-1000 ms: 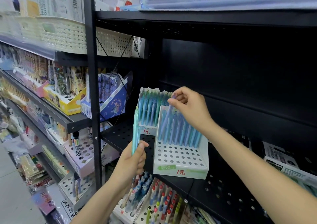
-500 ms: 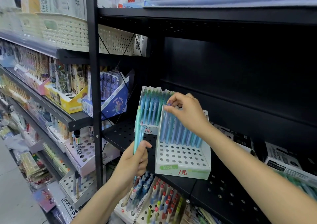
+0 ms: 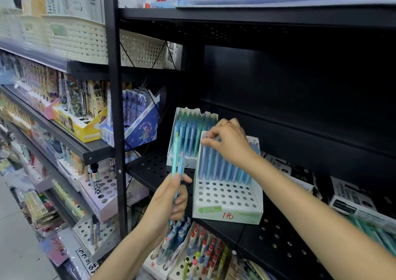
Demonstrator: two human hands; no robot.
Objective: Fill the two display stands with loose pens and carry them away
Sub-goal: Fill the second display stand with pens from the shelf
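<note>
Lowered right hand (image 3: 229, 142) now touches pens (image 3: 222, 168).

Bright, even overhead light falls on the aisle, while the deep interior of the black perforated metal shelf unit (image 3: 300, 99) stays dark and nearly featureless. The cream woven plastic baskets (image 3: 64, 37) and packaged goods at the left edge are smeared with blur. Wide-angle distortion bends the shelf lines toward the corners.

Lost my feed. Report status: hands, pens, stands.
Left hand grips loose teal pens. Right hand fingers at pen tops in the front white perforated display stand. Front rows unfilled. Nothing blocking.
</note>
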